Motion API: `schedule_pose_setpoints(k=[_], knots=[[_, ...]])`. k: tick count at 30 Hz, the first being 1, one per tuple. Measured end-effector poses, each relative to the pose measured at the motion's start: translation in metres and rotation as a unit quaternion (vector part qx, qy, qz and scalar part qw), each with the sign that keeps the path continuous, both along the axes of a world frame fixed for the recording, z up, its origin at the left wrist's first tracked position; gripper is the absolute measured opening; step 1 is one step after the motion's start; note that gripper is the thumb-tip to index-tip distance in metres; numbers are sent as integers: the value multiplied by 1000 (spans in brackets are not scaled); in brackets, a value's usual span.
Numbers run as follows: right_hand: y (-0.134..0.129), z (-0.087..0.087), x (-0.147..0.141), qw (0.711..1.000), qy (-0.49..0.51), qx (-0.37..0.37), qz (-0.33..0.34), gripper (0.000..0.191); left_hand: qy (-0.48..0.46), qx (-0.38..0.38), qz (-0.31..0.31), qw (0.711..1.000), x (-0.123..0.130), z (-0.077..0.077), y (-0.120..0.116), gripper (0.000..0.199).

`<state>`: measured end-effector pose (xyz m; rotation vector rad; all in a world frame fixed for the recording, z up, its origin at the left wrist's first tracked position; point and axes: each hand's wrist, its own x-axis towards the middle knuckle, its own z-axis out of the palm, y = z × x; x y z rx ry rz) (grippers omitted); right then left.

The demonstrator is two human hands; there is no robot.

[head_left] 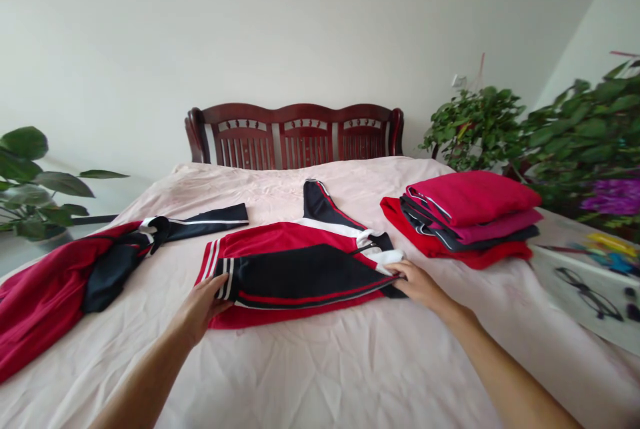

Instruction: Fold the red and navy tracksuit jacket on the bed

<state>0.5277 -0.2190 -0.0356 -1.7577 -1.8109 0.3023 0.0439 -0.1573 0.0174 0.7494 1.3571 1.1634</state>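
A red, black and white sports jacket (295, 269) lies partly folded in the middle of the pale pink bed (320, 362). My left hand (203, 305) rests on its left end by the white stripes, thumb on the black sleeve. My right hand (417, 282) pinches the right end near the white collar. One black sleeve (320, 202) sticks out toward the headboard.
Another red and black garment (75, 269) lies unfolded at the bed's left. A stack of folded red and dark clothes (465, 215) sits at the right. Wooden headboard (295, 135) behind, plants (525, 122) right and left, glasses (587, 292) on a white board at the right.
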Motion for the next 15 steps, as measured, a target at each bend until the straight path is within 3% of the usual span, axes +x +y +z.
schedule_pose_setpoints(k=[3, 8, 15], knots=[[-4, 2, -5, 998, -47, -2, -44, 47, 51, -7, -30, 998, -17, -12, 0, 12], [-13, 9, -22, 982, -141, 76, -100, 45, 163, 70, -51, 983, -35, -22, 3, 26], [-17, -8, -9, 992, -110, -2, -57, 55, 289, 97, -70, 950, -52, -39, 1, 37]])
